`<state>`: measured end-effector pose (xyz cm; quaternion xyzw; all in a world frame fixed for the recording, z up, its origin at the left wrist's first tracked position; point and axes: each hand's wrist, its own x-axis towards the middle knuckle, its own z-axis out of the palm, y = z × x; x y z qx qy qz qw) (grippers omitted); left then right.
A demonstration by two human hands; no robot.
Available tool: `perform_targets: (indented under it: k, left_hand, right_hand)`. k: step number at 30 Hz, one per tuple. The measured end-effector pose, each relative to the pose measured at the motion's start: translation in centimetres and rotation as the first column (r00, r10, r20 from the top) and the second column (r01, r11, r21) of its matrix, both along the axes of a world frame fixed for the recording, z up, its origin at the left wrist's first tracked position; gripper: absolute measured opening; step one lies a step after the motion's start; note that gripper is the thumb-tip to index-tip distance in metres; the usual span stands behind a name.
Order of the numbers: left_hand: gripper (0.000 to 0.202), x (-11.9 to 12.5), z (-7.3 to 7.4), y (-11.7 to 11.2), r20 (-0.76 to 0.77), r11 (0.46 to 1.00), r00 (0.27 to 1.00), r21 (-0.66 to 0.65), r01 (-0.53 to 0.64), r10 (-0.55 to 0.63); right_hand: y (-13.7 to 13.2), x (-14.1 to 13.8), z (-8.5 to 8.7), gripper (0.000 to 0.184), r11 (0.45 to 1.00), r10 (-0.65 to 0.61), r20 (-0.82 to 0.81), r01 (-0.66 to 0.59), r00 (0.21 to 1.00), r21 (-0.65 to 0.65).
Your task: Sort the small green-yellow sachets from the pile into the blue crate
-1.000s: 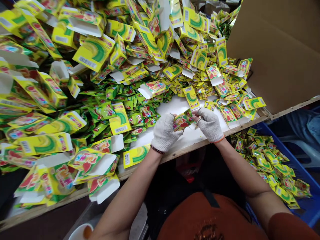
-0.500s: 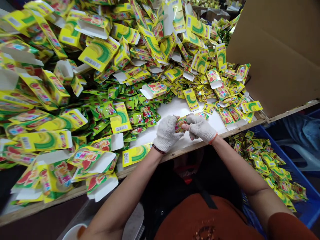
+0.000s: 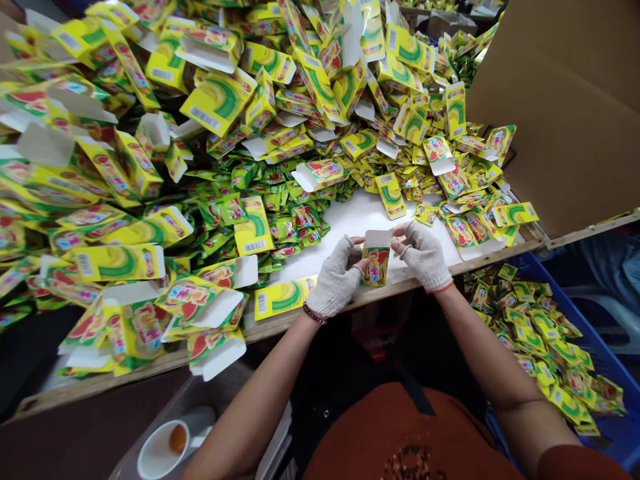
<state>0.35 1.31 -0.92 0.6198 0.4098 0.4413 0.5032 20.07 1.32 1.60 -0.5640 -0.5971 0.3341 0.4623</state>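
Between my hands a small yellow-green candy box [image 3: 376, 265] stands upright near the table's front edge, its white top flap raised. My left hand [image 3: 336, 277], in a white knit glove with bare fingertips, grips the box's left side, thumb near the front. My right hand [image 3: 424, 257], gloved alike, has its thumb and fingertips closed at the upper right edge by the flap; exact contact there is hard to see. A flat yellow box [image 3: 283, 298] lies left of my left hand. Beyond the hands are green sachets [image 3: 295, 223] and yellow sachets [image 3: 425, 213].
A large heap of open boxes [image 3: 215, 100] covers the left and back. A cardboard sheet [image 3: 565, 120] stands at the right. Below it, a blue crate [image 3: 607, 387] holds filled packets. A white mug [image 3: 163, 448] with brown liquid sits low at the left, below the wooden table edge [image 3: 280, 327].
The box has turned from lying sideways between my hands to upright, flap up. My right hand has shifted right to its edge. The view has swung slightly, bringing the mug into sight.
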Motion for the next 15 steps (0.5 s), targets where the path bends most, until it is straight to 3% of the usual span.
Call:
perform_targets:
  k: [4, 8, 10, 12, 15]
  left_hand:
    - [0.031, -0.5, 0.0, 0.6, -0.038, 0.999, 0.999, 0.048, -0.002, 0.003]
    - [0.021, -0.7, 0.6, 2.0, -0.036, 0.999, 0.999, 0.041, -0.006, 0.008]
    - [0.023, -0.8, 1.0, 2.5, -0.004, 1.000, 1.000, -0.013, 0.001, -0.001]
    - [0.034, -0.9, 1.1, 2.8, 0.068, 0.997, 0.997, -0.073, -0.018, 0.023]
    - [0.045, -0.9, 1.0, 2.7, 0.126, 0.994, 0.992, -0.113, 0.000, 0.014]
  right_hand:
    - [-0.3, -0.6, -1.7, 0.033, 0.997, 0.064, -0.083, -0.068, 0.995, -0.048]
    - [0.1, -1.8, -1.3, 0.025, 0.996, 0.078, 0.039, -0.079, 0.996, 0.029]
    - [0.3, -2.3, -1.1, 0.023, 0.994, 0.099, 0.080, -0.103, 0.992, 0.044]
    - [0.3, -2.8, -1.2, 0.020, 0.995, 0.103, 0.020, -0.104, 0.994, 0.014]
    - [0.3, -3.1, -1.4, 0.039, 0.995, 0.093, -0.104, -0.097, 0.990, -0.037]
